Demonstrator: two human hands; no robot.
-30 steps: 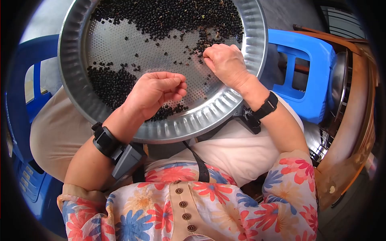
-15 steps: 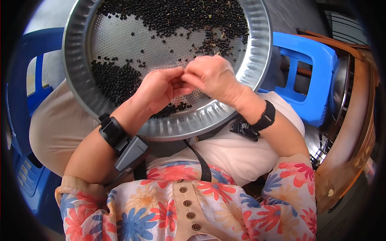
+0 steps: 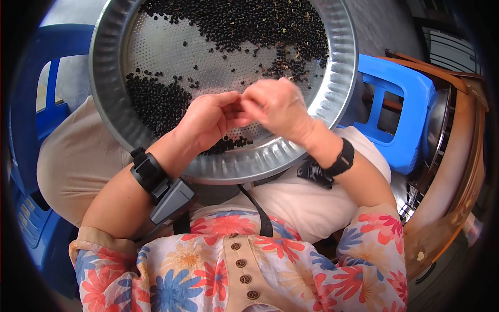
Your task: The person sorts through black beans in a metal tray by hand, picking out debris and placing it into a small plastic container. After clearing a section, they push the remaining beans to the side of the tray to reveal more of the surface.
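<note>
Both hands meet over a large round metal tray [image 3: 234, 174] with a fluted rim and a perforated base. Palm up, my left hand [image 3: 210, 118] is cupped, its fingers curled in and its thumb against the right fingertips. My right hand [image 3: 278, 109] pinches down at the left hand's fingertips, slightly blurred. Whatever lies between the fingers is too small or hidden to make out. Black beans [image 3: 156, 104] form a pile beside and under my left hand. A larger spread of black beans [image 3: 244, 23], mixed with pale bits of debris, covers the far part of the tray.
The tray rests over my lap. A blue plastic chair [image 3: 397, 109] stands to the right, near a wooden piece of furniture [image 3: 452, 192] and a metal pan [image 3: 437, 125]. Another blue chair [image 3: 26, 114] is on the left. A grey device [image 3: 172, 200] hangs by my left wrist.
The tray appears shifted slightly right and down in view. My hands stay together at the fingertips, with the right hand a little lower in view.
</note>
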